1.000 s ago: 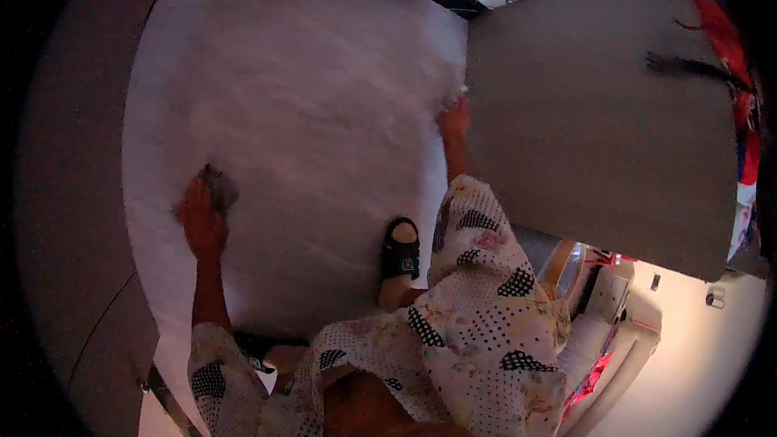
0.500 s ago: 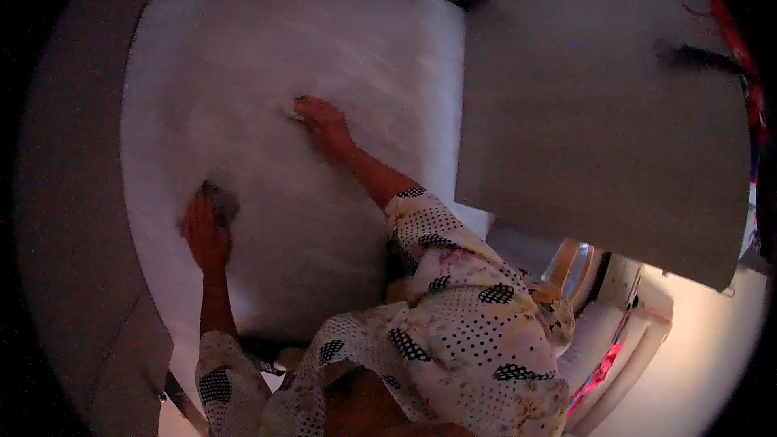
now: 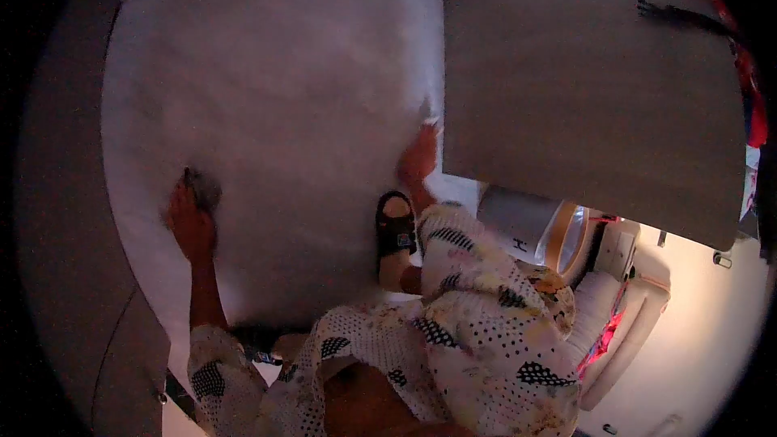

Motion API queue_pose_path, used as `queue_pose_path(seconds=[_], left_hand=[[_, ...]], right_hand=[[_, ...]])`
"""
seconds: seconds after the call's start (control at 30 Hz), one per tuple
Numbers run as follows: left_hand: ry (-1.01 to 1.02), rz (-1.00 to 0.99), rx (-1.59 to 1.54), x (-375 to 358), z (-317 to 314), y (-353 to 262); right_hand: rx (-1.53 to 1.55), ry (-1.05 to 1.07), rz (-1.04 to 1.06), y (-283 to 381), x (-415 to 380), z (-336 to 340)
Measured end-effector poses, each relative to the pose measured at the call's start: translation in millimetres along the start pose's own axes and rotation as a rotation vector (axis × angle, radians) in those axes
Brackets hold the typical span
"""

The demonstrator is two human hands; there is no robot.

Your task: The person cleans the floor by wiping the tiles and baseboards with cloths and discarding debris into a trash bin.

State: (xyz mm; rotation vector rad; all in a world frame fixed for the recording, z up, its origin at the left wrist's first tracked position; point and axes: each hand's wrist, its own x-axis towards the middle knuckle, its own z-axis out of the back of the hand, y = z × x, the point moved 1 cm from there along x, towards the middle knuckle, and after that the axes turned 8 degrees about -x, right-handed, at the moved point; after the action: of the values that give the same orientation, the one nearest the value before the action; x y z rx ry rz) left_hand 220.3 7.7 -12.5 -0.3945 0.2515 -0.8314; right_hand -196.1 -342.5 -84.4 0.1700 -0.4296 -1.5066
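My left hand rests low on the pale floor at the left, with its fingers over or beside a dark, blurred patch that may be an object or a shadow. Farther right, my right hand is down near the floor's right edge, by the grey-brown panel. Something small and whitish shows at its fingertips; what it is cannot be made out. Just below and left of that hand is a foot in a dark sandal.
A grey bin with a tan rim and a clear liner stands below the panel. Pink and red cloth lies by a cushioned seat at the lower right. A dark strap-like thing lies on the panel.
My right hand has moved right, from mid-floor to the floor's right edge. The sandalled foot has come into view. My left hand stays near the dark patch, while the view has shifted slightly.
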Motion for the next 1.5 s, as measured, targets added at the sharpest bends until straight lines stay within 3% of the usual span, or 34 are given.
queue_pose_path(seconds=[0.07, 0.1, 0.13, 0.17, 0.2, 0.27, 0.37, 0.47, 0.53, 0.63, 0.67, 0.73, 0.8, 0.83, 0.9, 0.97, 1.0, 1.07, 1.17, 1.27, 1.33, 1.37, 1.4, 1.43, 1.47, 1.5], left_hand=[[0.192, 0.2, 0.09, 1, 18, -19], [0.108, 0.106, 0.086, 1, 13, -12], [0.023, 0.02, 0.076, -5, -1, 1], [-0.066, -0.066, 0.065, -8, -8, 6], [-0.012, -0.013, 0.069, -4, 0, 1], [0.097, 0.092, 0.08, -2, 9, -12], [-0.118, -0.092, 0.071, -13, -13, 13], [-0.066, -0.083, 0.073, -18, -12, 13], [-0.126, -0.116, 0.093, -23, -20, 22], [-0.086, -0.07, 0.068, -26, -16, 19], [-0.054, -0.044, 0.053, -21, -10, 14], [0.048, 0.041, -0.081, -13, 13, -8], [0.074, 0.061, -0.107, -9, 21, -15], [0.051, 0.042, -0.066, -15, 19, -15], [0.009, 0.004, -0.044, -19, 19, -7], [-0.037, -0.019, -0.082, -20, 14, -2], [-0.038, -0.011, -0.062, -20, 11, 4], [-0.045, 0.009, -0.024, -21, 0, 13], [-0.182, -0.164, 0.014, -24, -11, 20], [-0.147, -0.08, 0.066, -27, -11, 14], [-0.087, -0.02, 0.057, -23, 3, -1], [-0.054, 0.012, 0.053, -21, 7, -6], [-0.042, 0.038, 0.054, -21, 5, -5], [-0.03, 0.064, 0.059, -24, 3, -4], [-0.018, 0.09, 0.066, -25, 3, -3], [0.05, 0.139, 0.046, -19, 13, -14]], right_hand=[[-0.347, -0.022, -0.034, 80, -51, 6], [-0.261, 0.056, -0.058, 111, -65, 5], [-0.062, -0.194, 0.346, 133, -88, -6], [0.064, -0.044, 0.354, 161, -103, -17], [0.195, 0.108, 0.366, 199, -112, -20], [0.082, 0.221, 0.602, 250, -125, -11], [0.316, 0.255, 0.634, 258, -110, -33], [0.377, 0.576, 0.477, 247, -61, 43], [0.134, 0.131, 0.496, 178, -44, 42], [0.275, 0.042, 0.123, 98, -42, 88], [0.12, 0.03, -0.162, 79, -46, 90], [-0.152, 0.121, -0.121, 13, -61, 50], [-0.377, 0.229, -0.1, -1, -68, 21], [-0.467, 0.293, -0.097, 10, -75, 1], [-0.527, 0.097, 0.025, 60, -97, -28], [-0.292, -0.016, 0.115, 169, -119, -3], [-0.092, 0.128, 0.081, 222, -132, 14], [-0.027, 0.188, 0.335, 251, -151, -9], [0.077, 0.268, 0.731, 285, -162, -34], [0.41, 0.727, 0.455, 289, -91, 16], [0.186, 0.25, 0.521, 243, -30, 11], [0.362, 0.279, 0.352, 218, 9, 14], [0.127, 0.093, 0.414, 191, 43, 14], [0.402, -0.052, 0.345, 156, 77, 6], [0.33, -0.072, 0.302, 164, 82, 43], [-0.213, -0.173, 0.332, 121, 109, 16]])
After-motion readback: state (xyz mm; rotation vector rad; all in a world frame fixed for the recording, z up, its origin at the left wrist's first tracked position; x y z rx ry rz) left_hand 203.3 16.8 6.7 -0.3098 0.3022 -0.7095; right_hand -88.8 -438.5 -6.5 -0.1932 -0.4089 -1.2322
